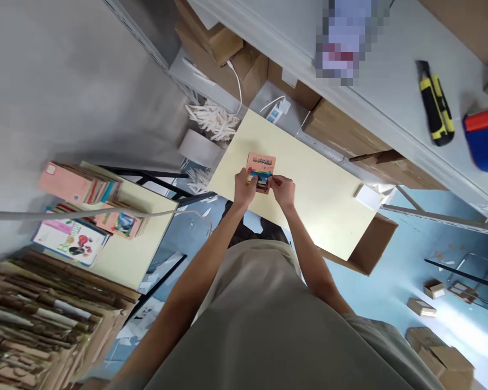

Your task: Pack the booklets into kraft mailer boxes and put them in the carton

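Observation:
A small pink book (pixel 262 162) with a colourful picture on its cover lies on or just above the cream tabletop (pixel 309 184); the gap, if any, is hard to judge. Gripping its left edge is my left hand (pixel 244 188), with the thumb laid over the cover picture. On the opposite side my right hand (pixel 283 191) is closed, its fingertips pinched at the right edge of the same book. The fingers underneath are hidden.
Stacked books (pixel 69 181) stand on a second table at left, above flattened cardboard (pixel 44 319). A grey shelf overhead carries a yellow-black box cutter (pixel 435 103). A power strip (pixel 274 114) and paper strips (pixel 213 120) are behind the table; an open carton (pixel 376 244) sits below right.

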`<state>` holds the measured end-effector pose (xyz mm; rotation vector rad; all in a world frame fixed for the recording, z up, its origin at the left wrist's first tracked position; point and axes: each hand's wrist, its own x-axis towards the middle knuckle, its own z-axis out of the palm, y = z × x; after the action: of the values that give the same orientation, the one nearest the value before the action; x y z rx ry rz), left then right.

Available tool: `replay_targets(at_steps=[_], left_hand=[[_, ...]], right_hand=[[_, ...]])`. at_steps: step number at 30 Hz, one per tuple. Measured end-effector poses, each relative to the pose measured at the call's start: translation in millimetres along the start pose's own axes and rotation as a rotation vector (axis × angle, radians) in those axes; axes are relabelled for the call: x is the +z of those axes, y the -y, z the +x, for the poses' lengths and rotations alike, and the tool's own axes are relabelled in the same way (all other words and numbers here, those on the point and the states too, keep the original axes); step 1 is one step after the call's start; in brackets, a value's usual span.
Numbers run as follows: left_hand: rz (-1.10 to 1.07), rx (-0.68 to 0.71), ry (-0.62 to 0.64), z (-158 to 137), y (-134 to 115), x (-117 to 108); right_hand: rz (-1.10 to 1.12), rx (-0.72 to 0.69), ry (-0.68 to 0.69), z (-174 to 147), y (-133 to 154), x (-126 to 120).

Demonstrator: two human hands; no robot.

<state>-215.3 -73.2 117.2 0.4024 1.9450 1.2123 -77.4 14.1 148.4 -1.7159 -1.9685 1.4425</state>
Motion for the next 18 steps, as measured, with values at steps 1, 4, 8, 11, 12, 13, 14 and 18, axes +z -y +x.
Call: replay_targets(at_steps=[1, 4, 8, 11, 12, 13, 14, 18], left_hand=[[0.094, 0.012, -0.004, 17, 0, 0], [0.262, 0.078, 0.079, 68, 0, 2], [0.233, 0.063, 0.176, 115, 9, -8], [0.068, 0.012, 0.091, 127, 26, -35], [0.016, 0.0, 0.059, 129, 34, -48], [-0.017, -0.018, 0.031, 129, 43, -63], [-0.028, -0.045, 0.011, 131, 52, -78], [0.036, -0.206, -0.06, 143, 97, -135]], right_hand=[[-0.001, 0.015, -0.014, 13, 2, 10], [0.004, 0.051, -0.089, 49, 7, 33], [-0.056, 0.155, -0.213, 82, 6, 48], [-0.188, 0.225, -0.305, 86, 10, 56], [-0.231, 0.229, -0.331, 84, 14, 61], [-0.269, 0.222, -0.351, 83, 19, 66], [-0.303, 0.207, -0.368, 82, 26, 73], [-0.384, 0.09, -0.324, 91, 65, 115]])
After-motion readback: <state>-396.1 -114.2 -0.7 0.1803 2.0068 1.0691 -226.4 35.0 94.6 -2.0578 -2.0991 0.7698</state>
